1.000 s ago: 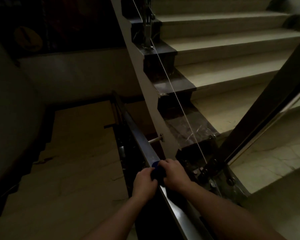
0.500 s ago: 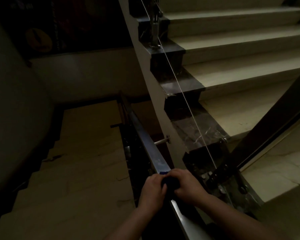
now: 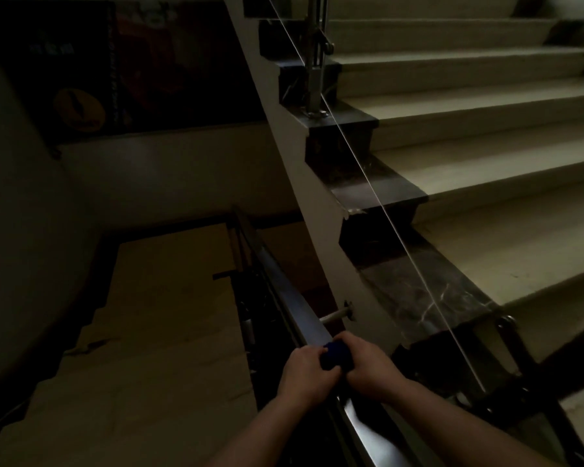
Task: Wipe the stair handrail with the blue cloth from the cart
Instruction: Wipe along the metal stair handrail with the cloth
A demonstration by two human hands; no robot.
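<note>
Both hands sit side by side on the handrail (image 3: 294,305), the left hand (image 3: 305,374) and right hand (image 3: 368,369) with fingers curled closed around the blue cloth (image 3: 336,355) bunched between them on top of the rail. The rail slopes down toward the dim lower stairs (image 3: 155,332), with the upper steps (image 3: 469,163) at right.

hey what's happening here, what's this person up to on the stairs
A person is wiping a stair handrail in a dim stairwell. Both hands are wrapped around a blue cloth pressed onto the rail: the left hand grips from the left side, the right hand from the right. The rail runs downward ahead of them beside the lower flight of steps, while another flight climbs away on the right. No cart shows in this view.
</note>
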